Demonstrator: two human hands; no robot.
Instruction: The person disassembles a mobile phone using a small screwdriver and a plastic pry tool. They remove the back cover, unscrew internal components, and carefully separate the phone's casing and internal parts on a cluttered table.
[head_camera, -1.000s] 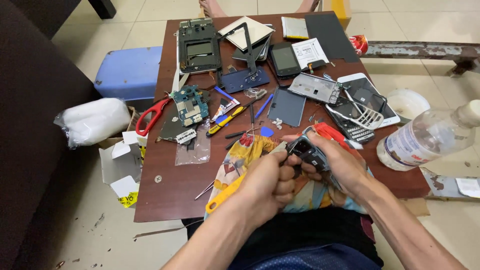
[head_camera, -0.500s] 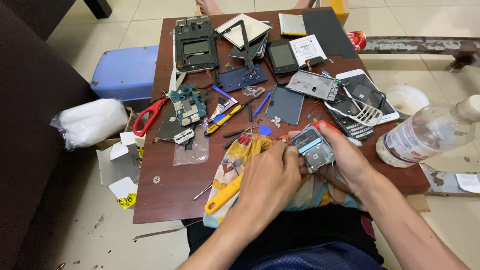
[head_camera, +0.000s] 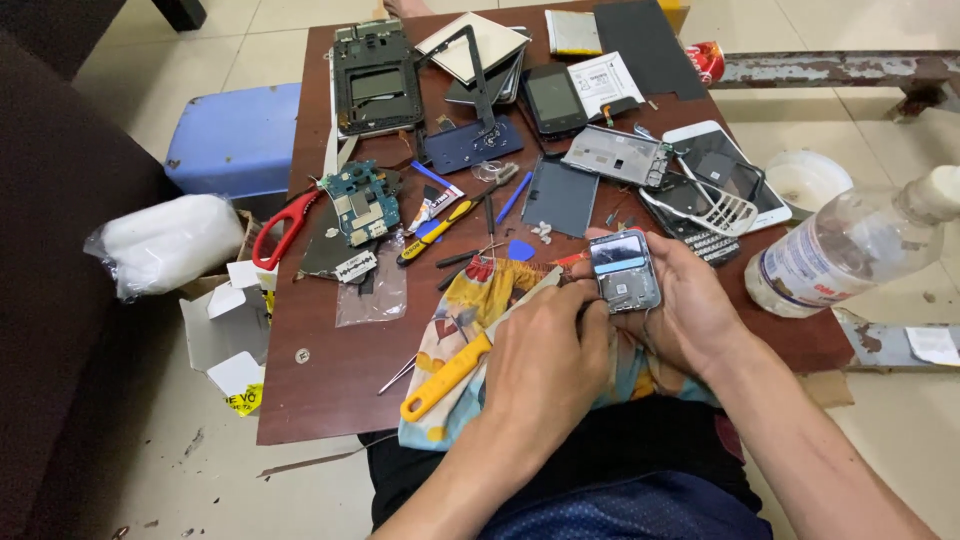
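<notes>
My right hand cradles a small grey phone body face up, just above the near edge of the brown table. Its upper part shows a small screen. My left hand is curled beside it, with the fingertips pinching the phone body's left edge. Under both hands lies a colourful patterned cloth. A yellow-handled screwdriver rests on the cloth, left of my left hand.
Several dismantled phones, frames and screens cover the far table, with a green circuit board, red-handled scissors and a blue pick. A clear plastic bottle lies at the right edge. A blue stool stands to the left.
The phone body has turned from edge-on to face up in my right hand. My left hand has slid lower, to its left edge.
</notes>
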